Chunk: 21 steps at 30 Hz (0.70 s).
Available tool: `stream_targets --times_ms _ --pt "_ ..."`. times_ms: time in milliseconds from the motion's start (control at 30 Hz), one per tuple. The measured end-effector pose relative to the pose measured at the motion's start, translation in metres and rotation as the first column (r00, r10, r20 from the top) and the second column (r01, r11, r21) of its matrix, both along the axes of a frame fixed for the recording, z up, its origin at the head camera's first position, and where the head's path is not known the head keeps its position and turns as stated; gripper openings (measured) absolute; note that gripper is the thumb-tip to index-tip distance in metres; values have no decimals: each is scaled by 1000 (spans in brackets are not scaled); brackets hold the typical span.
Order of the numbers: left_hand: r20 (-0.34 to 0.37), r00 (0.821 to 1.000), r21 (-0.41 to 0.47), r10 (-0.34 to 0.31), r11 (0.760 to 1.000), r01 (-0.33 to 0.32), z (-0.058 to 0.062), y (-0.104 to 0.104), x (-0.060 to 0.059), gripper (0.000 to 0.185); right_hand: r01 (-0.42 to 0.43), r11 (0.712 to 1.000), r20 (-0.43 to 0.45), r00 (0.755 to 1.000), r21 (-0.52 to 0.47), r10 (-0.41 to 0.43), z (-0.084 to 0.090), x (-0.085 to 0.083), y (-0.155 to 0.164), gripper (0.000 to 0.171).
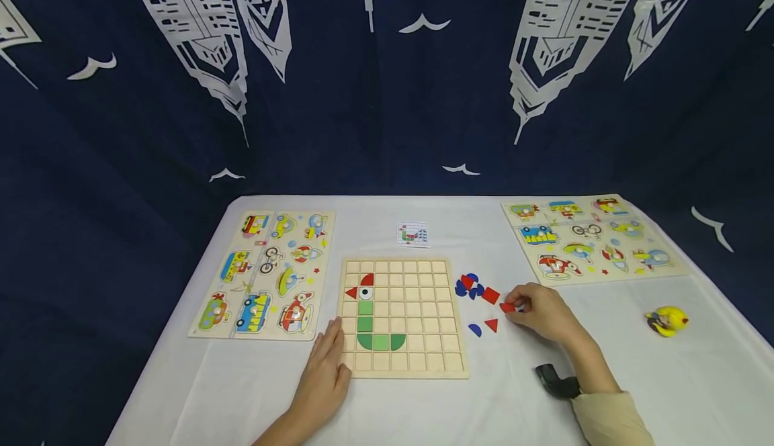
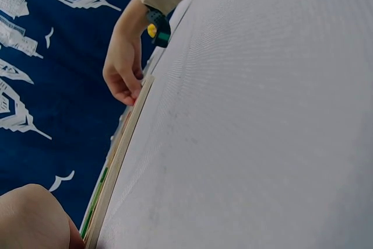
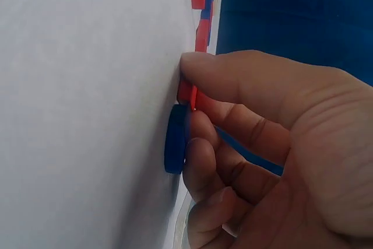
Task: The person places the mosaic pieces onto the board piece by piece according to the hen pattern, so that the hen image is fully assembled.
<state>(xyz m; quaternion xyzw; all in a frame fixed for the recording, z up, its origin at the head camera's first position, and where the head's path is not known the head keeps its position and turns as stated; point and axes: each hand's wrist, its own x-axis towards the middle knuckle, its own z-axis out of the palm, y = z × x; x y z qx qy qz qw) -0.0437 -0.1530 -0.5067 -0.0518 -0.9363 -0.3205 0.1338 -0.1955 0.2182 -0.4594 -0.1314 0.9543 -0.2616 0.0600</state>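
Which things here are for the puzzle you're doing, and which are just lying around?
For the puzzle: grid board, red piece in the right hand, loose red and blue pieces, pattern card, left hand.

Lying around: two vehicle puzzles, yellow toy.

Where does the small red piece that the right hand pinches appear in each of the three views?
Head: the red piece lies right of the wooden grid board, at the right hand fingers.
Left wrist: not visible; only the right hand at the board edge shows.
Right wrist: the red piece sits centre-left, pinched against the cloth above a blue piece.
Shared landmark: the right hand.
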Motion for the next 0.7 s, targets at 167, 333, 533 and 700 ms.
stream_targets --times_ms 167,333,533,700 --pt "4 1000 1 1 1000 -1 1 0 0 54 14 1000 3 1000 1 -14 -1 0 -2 15" --pt "3 1000 3 7 1000 -7 0 0 1 54 19 1000 -19 1000 10 -19 -2 -3 -3 15" --pt "7 1000 5 10 1000 -10 0 0 0 55 44 999 -71 997 16 -43 -2 -6 -4 15" --pt "2 1000 2 7 1000 -7 0 -1 0 55 40 999 -111 993 -2 -40 1 -3 -10 18"
